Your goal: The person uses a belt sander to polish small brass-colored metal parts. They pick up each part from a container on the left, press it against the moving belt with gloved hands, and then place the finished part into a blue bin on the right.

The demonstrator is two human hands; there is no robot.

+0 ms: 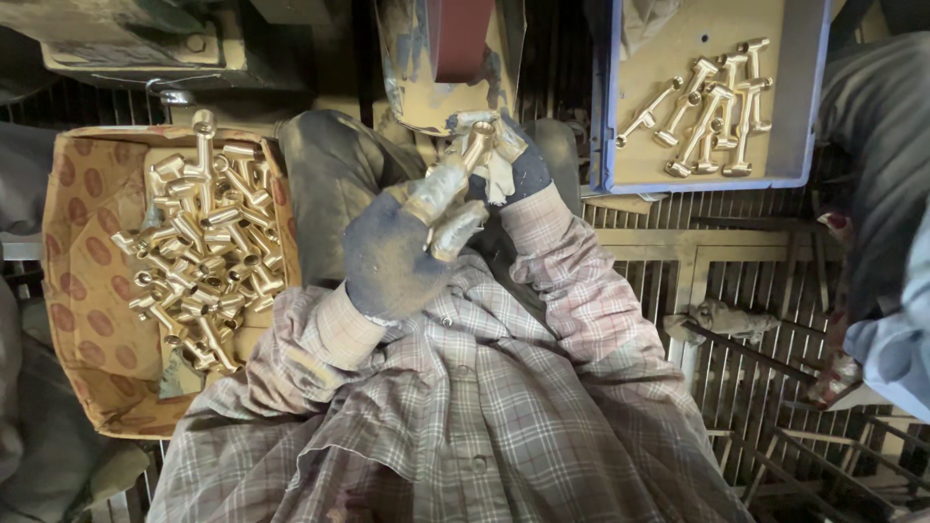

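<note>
Both my hands wear dusty dark gloves and meet on one brass T-shaped fitting (475, 145), held up against the worn belt (455, 39) of a grinding machine. My left hand (402, 242) grips the fitting's lower stem. My right hand (504, 165) pinches its upper end close to the belt. Plaid shirt sleeves cover both forearms.
A cardboard box (82, 281) at the left holds several brass fittings (203, 252). A blue tray (809, 107) at the upper right holds several more brass fittings (707, 111). Another person's sleeve (882, 194) is at the right edge. A metal grate floor (756, 320) lies below.
</note>
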